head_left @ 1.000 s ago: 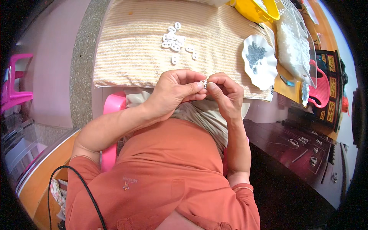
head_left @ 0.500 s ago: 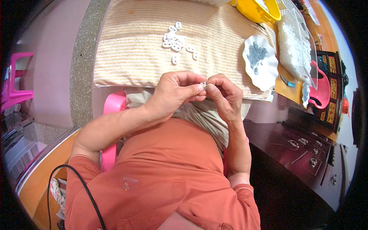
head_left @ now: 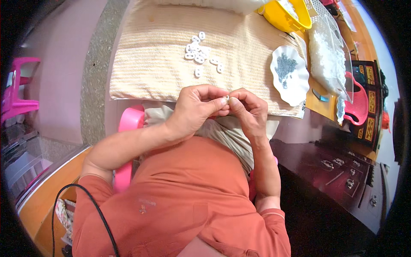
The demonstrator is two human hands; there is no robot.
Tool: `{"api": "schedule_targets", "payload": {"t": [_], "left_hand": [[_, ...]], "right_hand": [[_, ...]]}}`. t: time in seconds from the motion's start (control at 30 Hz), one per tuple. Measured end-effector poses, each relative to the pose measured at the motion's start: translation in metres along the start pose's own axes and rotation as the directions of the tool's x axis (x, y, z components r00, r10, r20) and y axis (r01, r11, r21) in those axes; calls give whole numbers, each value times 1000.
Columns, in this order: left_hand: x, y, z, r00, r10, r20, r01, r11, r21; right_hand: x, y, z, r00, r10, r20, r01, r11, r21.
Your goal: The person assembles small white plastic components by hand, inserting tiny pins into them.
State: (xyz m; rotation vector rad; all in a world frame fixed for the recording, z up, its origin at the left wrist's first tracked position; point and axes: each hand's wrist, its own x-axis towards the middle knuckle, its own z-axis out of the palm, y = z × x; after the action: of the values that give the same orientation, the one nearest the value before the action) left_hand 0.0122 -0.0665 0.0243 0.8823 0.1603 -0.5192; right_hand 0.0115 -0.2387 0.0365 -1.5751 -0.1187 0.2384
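Close to the towel's front edge, my left hand (head_left: 192, 109) and my right hand (head_left: 250, 111) meet fingertip to fingertip. Both are closed in a pinch on a small white piece (head_left: 227, 98), mostly covered by the thumbs and fingers. Beyond them, a loose heap of white oval pieces with two holes (head_left: 198, 53) lies on the striped cream towel (head_left: 145, 64). To the right, a white wavy-edged plate (head_left: 296, 92) carries a scatter of tiny dark grey parts (head_left: 285, 68), too small to make out singly.
A yellow basin (head_left: 274, 15) and a clear plastic bin of white pieces (head_left: 323, 55) stand at the far right. A small blade-like tool (head_left: 320, 96) lies beside the plate. A pink chair (head_left: 130, 120) shows at my left, a dark cabinet (head_left: 308, 162) at my right.
The view has shifted slightly, so the towel and the heap sit a little lower and to the right. My hands keep their pinch, fingertips now closer together, hiding more of the white piece.
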Motion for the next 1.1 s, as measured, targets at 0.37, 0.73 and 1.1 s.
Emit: {"api": "schedule_targets", "payload": {"t": [0.37, 0.73, 1.1], "left_hand": [[1, 9, 3, 1000, 15, -23, -17, 995, -101], [1, 12, 1, 993, 74, -87, -86, 985, -148], [4, 12, -3, 988, 122, -91, -137, 974, -180]], "right_hand": [[9, -11, -8, 1000, 20, -9, -19, 998, 54], [81, -24, -4, 957, -251, 145, 273, 611, -743], [97, -25, 8, 973, -100, 206, 229, 471, -852]]}}
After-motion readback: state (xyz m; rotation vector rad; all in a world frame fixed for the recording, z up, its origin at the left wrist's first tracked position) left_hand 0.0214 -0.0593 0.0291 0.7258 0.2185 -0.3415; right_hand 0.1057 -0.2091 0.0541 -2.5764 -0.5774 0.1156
